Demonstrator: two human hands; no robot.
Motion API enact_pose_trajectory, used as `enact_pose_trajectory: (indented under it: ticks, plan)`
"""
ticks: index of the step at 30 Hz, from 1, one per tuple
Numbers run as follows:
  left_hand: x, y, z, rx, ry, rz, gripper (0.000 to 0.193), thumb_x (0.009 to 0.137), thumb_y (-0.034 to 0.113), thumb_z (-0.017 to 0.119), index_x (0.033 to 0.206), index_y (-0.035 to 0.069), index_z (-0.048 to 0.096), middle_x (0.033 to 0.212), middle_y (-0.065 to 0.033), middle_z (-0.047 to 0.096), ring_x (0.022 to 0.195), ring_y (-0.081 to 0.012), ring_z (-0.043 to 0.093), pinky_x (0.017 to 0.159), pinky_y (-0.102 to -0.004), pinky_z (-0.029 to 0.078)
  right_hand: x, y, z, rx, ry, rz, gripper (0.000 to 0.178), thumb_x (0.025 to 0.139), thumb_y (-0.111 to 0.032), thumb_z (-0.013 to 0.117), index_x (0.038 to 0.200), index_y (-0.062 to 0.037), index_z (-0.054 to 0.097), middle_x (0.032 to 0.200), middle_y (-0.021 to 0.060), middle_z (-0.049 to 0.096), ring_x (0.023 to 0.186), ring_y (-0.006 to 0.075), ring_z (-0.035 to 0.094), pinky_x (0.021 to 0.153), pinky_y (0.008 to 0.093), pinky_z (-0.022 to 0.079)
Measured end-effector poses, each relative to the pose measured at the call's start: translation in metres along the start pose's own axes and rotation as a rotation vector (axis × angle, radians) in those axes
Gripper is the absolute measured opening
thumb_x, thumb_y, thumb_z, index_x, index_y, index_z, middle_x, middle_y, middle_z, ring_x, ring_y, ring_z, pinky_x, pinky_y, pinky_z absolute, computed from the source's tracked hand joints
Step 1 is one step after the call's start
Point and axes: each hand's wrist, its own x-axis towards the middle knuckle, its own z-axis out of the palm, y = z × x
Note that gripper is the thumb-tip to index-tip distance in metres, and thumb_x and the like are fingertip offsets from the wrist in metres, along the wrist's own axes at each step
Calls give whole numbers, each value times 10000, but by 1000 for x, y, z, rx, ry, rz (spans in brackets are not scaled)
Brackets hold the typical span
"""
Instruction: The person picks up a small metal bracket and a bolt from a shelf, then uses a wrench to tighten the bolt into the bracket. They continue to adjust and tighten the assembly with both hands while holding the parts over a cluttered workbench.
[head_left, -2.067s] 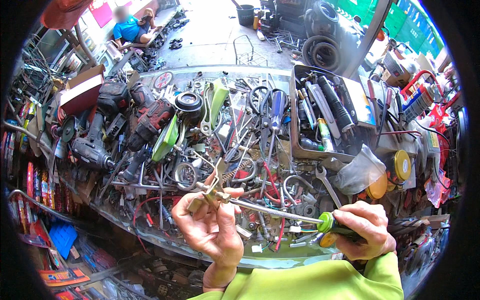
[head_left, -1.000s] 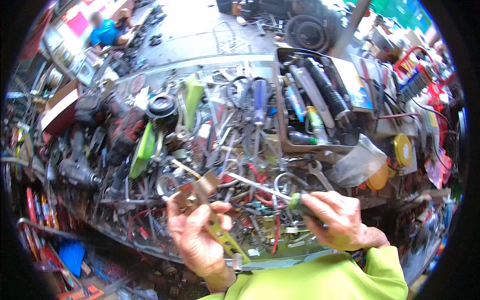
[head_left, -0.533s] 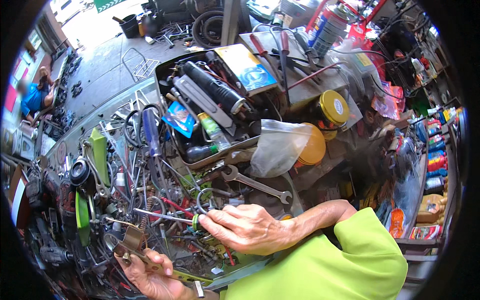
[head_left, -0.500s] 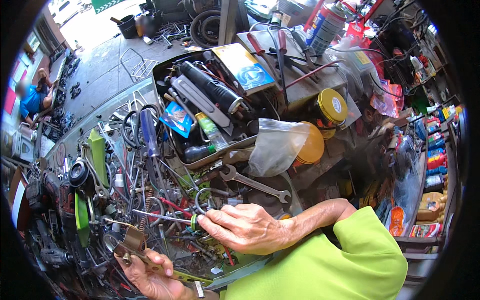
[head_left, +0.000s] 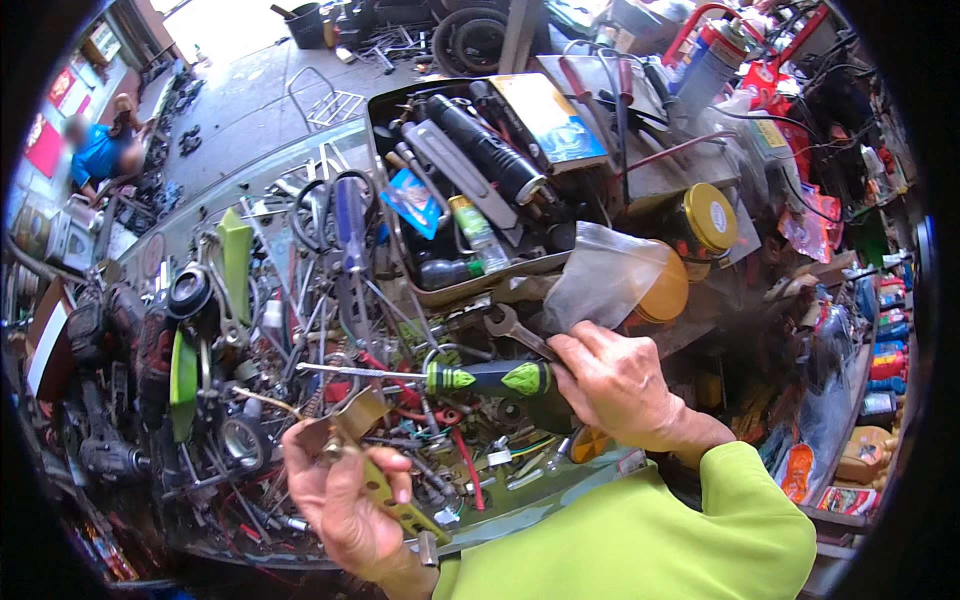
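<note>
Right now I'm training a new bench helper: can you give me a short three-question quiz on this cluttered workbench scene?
1. True or false: the right hand grips a green-and-black-handled screwdriver.
2. What does the left hand hold: A) a folded metal bracket, B) a blue-handled tool, C) a yellow tin?
3. Which way does the screwdriver's shaft point from the right hand?

Key: 1 true; 2 A; 3 toward the person's left, over the scattered tools.

Dense tool clutter [head_left: 330, 330] across the bench [head_left: 520, 505], tray [head_left: 470, 290] behind; no bare gap between hands.
</note>
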Motion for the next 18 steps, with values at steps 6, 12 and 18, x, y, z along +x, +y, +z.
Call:
enact_pose_trajectory:
  ticks: [6,12,18]
  plan:
    - [1,0,3,-9,-121,-13,263,889,28,565,1136,35,473,937,-130,658,627,-228,672,394,-295,468,-2,2,0,161,-79,-15,242,739,-84,654,959,-14,579,828,126,570,683,316,614,579,387,482]
    - [-3,10,25,115,-172,112,271,864,64,609,1089,18,467,946,-158,653,612,-237,669,424,-289,483,-12,0,-56,684,232,81,204,723,40,657,908,-2,583,789,96,576,632,185,615,522,286,487]
    - [-11,19,54,215,-368,140,299,852,5,608,1081,8,415,954,-169,637,645,-256,680,435,-274,488,5,-24,-70,1622,551,-21,216,869,-131,647,924,12,495,771,137,509,491,262,620,438,329,570]
